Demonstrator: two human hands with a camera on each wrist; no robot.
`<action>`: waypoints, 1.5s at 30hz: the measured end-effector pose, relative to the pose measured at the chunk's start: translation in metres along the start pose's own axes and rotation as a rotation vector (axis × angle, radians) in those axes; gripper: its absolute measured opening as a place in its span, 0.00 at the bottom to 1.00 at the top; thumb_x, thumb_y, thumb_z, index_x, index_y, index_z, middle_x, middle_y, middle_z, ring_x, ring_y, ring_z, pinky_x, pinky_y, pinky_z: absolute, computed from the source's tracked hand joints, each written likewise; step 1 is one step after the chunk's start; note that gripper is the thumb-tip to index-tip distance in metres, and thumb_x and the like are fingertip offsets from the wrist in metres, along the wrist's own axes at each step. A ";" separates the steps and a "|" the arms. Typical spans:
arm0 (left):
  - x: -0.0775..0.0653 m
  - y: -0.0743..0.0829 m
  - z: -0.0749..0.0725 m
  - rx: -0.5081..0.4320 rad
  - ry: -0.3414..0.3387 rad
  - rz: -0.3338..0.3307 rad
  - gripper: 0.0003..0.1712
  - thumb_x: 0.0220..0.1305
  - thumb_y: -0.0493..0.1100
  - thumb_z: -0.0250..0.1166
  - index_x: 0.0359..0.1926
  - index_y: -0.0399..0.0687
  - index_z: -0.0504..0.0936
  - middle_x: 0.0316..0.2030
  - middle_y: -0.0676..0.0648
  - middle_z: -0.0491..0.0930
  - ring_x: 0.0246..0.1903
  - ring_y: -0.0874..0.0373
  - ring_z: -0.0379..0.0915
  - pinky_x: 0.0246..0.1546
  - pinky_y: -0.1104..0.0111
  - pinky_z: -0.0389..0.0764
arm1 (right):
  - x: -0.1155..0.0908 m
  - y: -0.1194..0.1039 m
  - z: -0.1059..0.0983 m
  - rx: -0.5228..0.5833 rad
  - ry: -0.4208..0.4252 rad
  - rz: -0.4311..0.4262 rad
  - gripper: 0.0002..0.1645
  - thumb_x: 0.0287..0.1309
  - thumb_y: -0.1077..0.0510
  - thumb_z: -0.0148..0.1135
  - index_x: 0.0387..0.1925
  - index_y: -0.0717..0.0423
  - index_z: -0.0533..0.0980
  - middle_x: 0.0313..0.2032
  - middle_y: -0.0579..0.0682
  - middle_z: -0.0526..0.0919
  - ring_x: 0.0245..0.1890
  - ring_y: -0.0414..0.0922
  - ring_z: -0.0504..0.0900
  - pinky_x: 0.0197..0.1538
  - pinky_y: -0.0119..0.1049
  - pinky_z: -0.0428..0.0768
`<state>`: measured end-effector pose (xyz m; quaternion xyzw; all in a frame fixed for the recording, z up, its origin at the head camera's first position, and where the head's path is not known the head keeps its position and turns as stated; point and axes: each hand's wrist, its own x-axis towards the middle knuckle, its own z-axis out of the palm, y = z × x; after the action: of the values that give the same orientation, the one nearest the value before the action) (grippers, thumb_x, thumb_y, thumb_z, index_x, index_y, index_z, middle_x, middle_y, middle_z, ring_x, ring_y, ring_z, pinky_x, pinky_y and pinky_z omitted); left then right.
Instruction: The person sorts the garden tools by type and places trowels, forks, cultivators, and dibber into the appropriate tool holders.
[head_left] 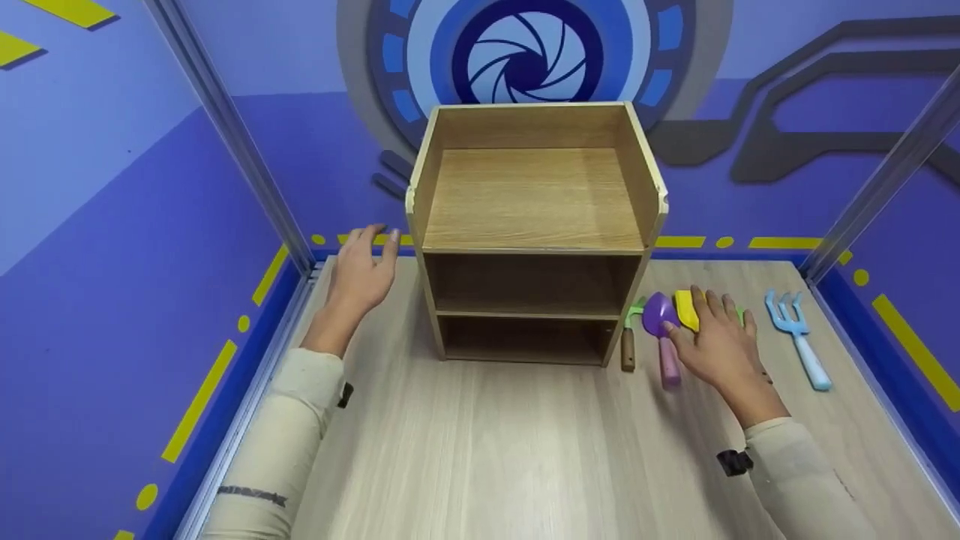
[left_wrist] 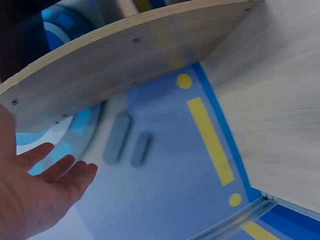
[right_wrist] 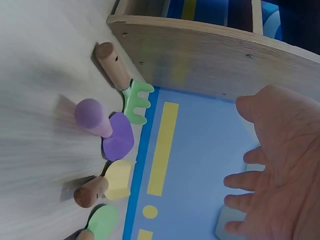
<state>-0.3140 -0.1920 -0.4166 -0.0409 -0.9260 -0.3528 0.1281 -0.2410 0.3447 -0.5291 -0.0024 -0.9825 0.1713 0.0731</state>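
Cream cloth sleeve (head_left: 806,476) bottom right; left hand (head_left: 362,274), right hand (head_left: 718,345): fingers apart. Purple plastic trowel (head_left: 666,346), handle my way, probably grab-friendly.

**Five hand tools (right_wrist: 119,137), one light-brown boxy wooden shelf unit (head_left: 532,195)**

One green three-toothed rake with brown wooden handle (right_wrist: 119,76), one rounded purple trowel (head_left: 667,345), one yellow-headed brown-handled tool (right_wrist: 117,180), one light-blue three-tined fork (head_left: 802,341) and apparently just one round green-headed tool (right_wrist: 103,222), partly hidden; one bare left hand (head_left: 364,270), one bare right hand (head_left: 718,339).
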 end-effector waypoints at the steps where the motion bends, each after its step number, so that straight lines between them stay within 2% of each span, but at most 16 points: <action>1: 0.003 0.004 -0.002 -0.028 0.007 0.006 0.34 0.85 0.62 0.44 0.67 0.40 0.77 0.64 0.34 0.77 0.67 0.36 0.73 0.70 0.43 0.72 | 0.000 0.002 0.000 -0.004 -0.002 -0.011 0.52 0.75 0.36 0.57 0.84 0.62 0.52 0.79 0.77 0.57 0.80 0.78 0.51 0.78 0.79 0.42; 3: 0.009 0.010 -0.007 -0.091 0.012 0.007 0.35 0.86 0.62 0.39 0.63 0.38 0.78 0.60 0.33 0.78 0.64 0.36 0.74 0.68 0.44 0.72 | -0.002 0.004 0.000 -0.010 -0.015 -0.030 0.52 0.74 0.36 0.59 0.83 0.63 0.54 0.79 0.77 0.58 0.79 0.79 0.51 0.78 0.78 0.43; 5: 0.015 0.018 -0.013 -0.153 -0.005 -0.008 0.37 0.87 0.62 0.36 0.66 0.37 0.77 0.63 0.32 0.79 0.67 0.37 0.73 0.71 0.46 0.70 | -0.003 0.006 0.000 -0.012 -0.036 -0.046 0.53 0.74 0.34 0.59 0.82 0.64 0.56 0.78 0.77 0.58 0.79 0.79 0.51 0.78 0.77 0.43; 9: 0.025 0.038 -0.026 -0.335 -0.100 -0.071 0.42 0.86 0.66 0.33 0.76 0.40 0.70 0.73 0.35 0.74 0.74 0.39 0.70 0.72 0.47 0.75 | -0.004 0.009 0.001 -0.005 -0.046 -0.069 0.52 0.74 0.33 0.58 0.81 0.65 0.58 0.77 0.79 0.59 0.79 0.80 0.52 0.79 0.76 0.46; 12: 0.030 0.055 -0.030 -0.482 -0.170 -0.114 0.45 0.85 0.68 0.29 0.78 0.41 0.67 0.73 0.35 0.72 0.71 0.41 0.73 0.67 0.48 0.81 | -0.004 0.009 0.002 -0.001 -0.041 -0.071 0.51 0.74 0.33 0.58 0.80 0.65 0.60 0.77 0.78 0.61 0.78 0.80 0.54 0.79 0.76 0.48; 16: 0.037 0.070 -0.030 -0.569 -0.222 -0.148 0.47 0.82 0.72 0.28 0.81 0.45 0.62 0.77 0.39 0.67 0.74 0.44 0.70 0.72 0.50 0.77 | -0.004 0.010 0.003 -0.002 -0.041 -0.069 0.51 0.75 0.34 0.58 0.80 0.65 0.60 0.76 0.79 0.62 0.78 0.80 0.55 0.78 0.76 0.49; 19: 0.042 0.076 -0.027 -0.593 -0.245 -0.161 0.46 0.81 0.73 0.32 0.82 0.49 0.62 0.77 0.41 0.67 0.73 0.47 0.69 0.74 0.51 0.74 | -0.005 0.010 0.004 -0.005 -0.036 -0.071 0.50 0.75 0.34 0.58 0.80 0.66 0.61 0.75 0.79 0.63 0.77 0.80 0.56 0.78 0.77 0.47; 24: 0.051 0.077 -0.022 -0.649 -0.280 -0.193 0.40 0.83 0.66 0.46 0.79 0.44 0.66 0.73 0.38 0.72 0.73 0.47 0.70 0.77 0.51 0.69 | -0.006 0.011 0.005 0.012 -0.053 -0.064 0.49 0.76 0.36 0.57 0.80 0.67 0.61 0.75 0.79 0.63 0.77 0.80 0.55 0.78 0.78 0.44; 27: 0.055 0.074 -0.019 -0.705 -0.296 -0.220 0.38 0.82 0.63 0.50 0.78 0.41 0.67 0.74 0.38 0.72 0.73 0.47 0.70 0.78 0.52 0.69 | -0.008 0.012 0.005 0.031 -0.071 -0.057 0.49 0.76 0.35 0.57 0.80 0.67 0.60 0.75 0.79 0.63 0.77 0.80 0.56 0.78 0.78 0.44; 34: 0.057 0.067 -0.012 -0.837 -0.321 -0.304 0.39 0.76 0.64 0.55 0.76 0.46 0.71 0.66 0.39 0.76 0.60 0.49 0.77 0.67 0.52 0.77 | -0.011 0.015 0.007 0.046 -0.045 -0.076 0.44 0.74 0.43 0.62 0.77 0.67 0.64 0.73 0.79 0.67 0.75 0.81 0.60 0.75 0.80 0.50; 40: 0.054 0.064 -0.008 -0.832 -0.335 -0.357 0.46 0.71 0.69 0.58 0.82 0.56 0.62 0.73 0.44 0.70 0.69 0.47 0.70 0.70 0.49 0.73 | -0.016 0.016 0.014 0.046 -0.041 -0.065 0.42 0.76 0.41 0.60 0.76 0.66 0.67 0.72 0.77 0.70 0.74 0.78 0.64 0.75 0.79 0.54; 45: 0.052 0.066 -0.004 -0.820 -0.289 -0.336 0.43 0.71 0.70 0.55 0.80 0.56 0.66 0.71 0.41 0.71 0.67 0.46 0.71 0.68 0.48 0.72 | -0.020 0.019 0.020 0.071 -0.077 -0.036 0.45 0.77 0.35 0.55 0.78 0.63 0.65 0.74 0.76 0.68 0.75 0.76 0.65 0.76 0.77 0.55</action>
<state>-0.3524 -0.1465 -0.3572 0.0138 -0.7124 -0.6962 -0.0879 -0.2247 0.3548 -0.5573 0.0245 -0.9778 0.2047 0.0381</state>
